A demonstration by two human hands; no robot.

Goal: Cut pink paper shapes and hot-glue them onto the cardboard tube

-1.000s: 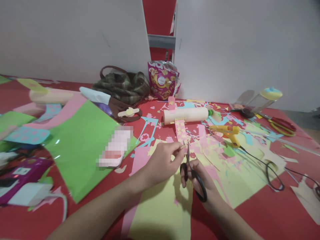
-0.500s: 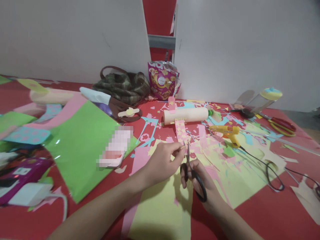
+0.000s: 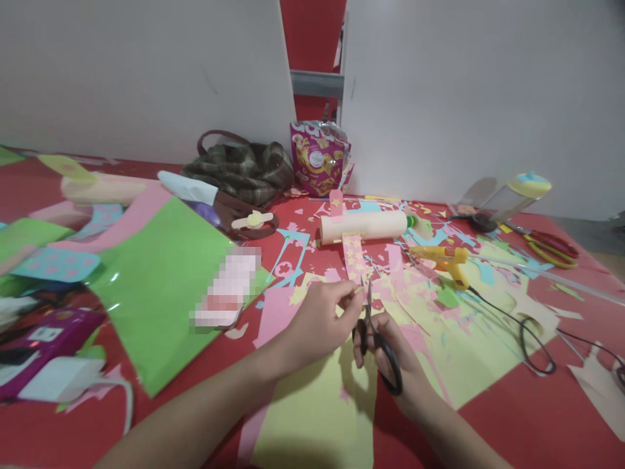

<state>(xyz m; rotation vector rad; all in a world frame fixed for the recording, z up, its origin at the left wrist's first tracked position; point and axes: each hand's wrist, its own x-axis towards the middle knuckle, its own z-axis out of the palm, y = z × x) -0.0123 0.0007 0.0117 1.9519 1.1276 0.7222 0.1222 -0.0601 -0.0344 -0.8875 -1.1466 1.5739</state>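
Note:
My right hand [image 3: 385, 345] holds a pair of scissors [image 3: 390, 365] by its black handles, the narrow blades slightly parted and pointing away from me. Close against the blades, my left hand [image 3: 322, 319] is closed in a pinch on a small piece of yellow paper [image 3: 360, 288], mostly hidden by the fingers. Both hands are above a yellow paper sheet [image 3: 312, 417]. Just beyond them, a pink strip with yellow stars [image 3: 352, 251] hangs from a cream paper tube [image 3: 364, 227] lying on its side.
Paper scraps litter the red table [image 3: 420, 436]. To the right lie a yellow glue gun [image 3: 442, 257] with its cord and red-and-yellow-handled pliers [image 3: 551, 247]. Leftward are a phone [image 3: 232, 283], a green sheet [image 3: 146, 293] and a white charger [image 3: 63, 378]. A snack bag [image 3: 319, 158] stands behind.
Very little differs. My left hand has shifted slightly to the right by the scissors, which stay in my right hand with the blades still a little apart.

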